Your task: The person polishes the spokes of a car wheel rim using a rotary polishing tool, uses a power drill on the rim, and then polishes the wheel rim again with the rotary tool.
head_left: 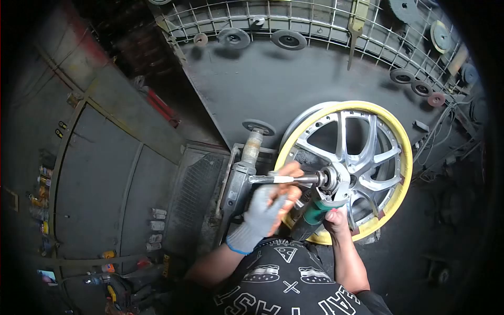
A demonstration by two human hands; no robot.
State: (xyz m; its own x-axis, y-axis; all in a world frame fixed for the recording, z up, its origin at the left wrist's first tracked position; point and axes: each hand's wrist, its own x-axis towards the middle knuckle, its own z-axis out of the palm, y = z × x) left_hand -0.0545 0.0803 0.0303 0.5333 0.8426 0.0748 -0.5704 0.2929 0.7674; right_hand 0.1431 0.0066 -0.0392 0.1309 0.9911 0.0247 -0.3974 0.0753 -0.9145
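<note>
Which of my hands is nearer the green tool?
Right. Your right hand grips the green tool; your gloved left hand is to its left, by the metal shaft.

Room to pass runs across the grey panel (294,79), between the discs (289,40) along its top edge and the wheel (361,164) below; a mounted pad (258,127) obstructs the lower-left edge.

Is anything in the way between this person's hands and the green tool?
Nothing visible is. The bare right hand grips the green tool directly. The gloved left hand is at the shaft by its head, though contact is hard to judge. The wheel lies behind the tool.
</note>
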